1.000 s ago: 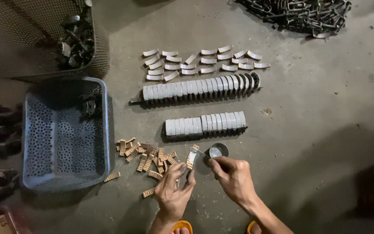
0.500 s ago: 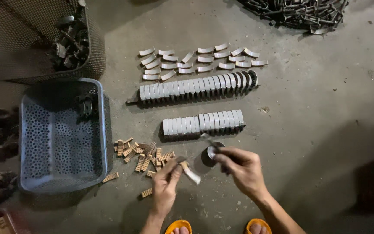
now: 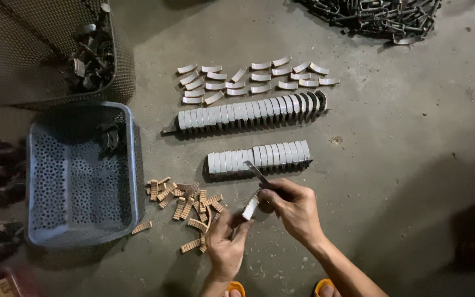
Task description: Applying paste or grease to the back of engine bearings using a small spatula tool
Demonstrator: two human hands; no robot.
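My left hand pinches a small curved grey metal piece near the bottom centre of the floor. My right hand grips a thin metal blade whose tip points up and left, just above that piece. Directly beyond the hands lies a short row of grey curved metal shells stood on edge. A longer row lies behind it. Loose single shells are scattered farther back. A pile of small tan ribbed pads sits left of my left hand.
A blue perforated plastic basket stands at the left with a dark part inside. Behind it is a wire mesh basket of dark metal parts. A heap of chain and metal links lies at the top right. Dark parts line the left edge.
Both hands have drawn closer together. The right hand has left the round dark object and now holds the blade over the grey piece in the left hand.
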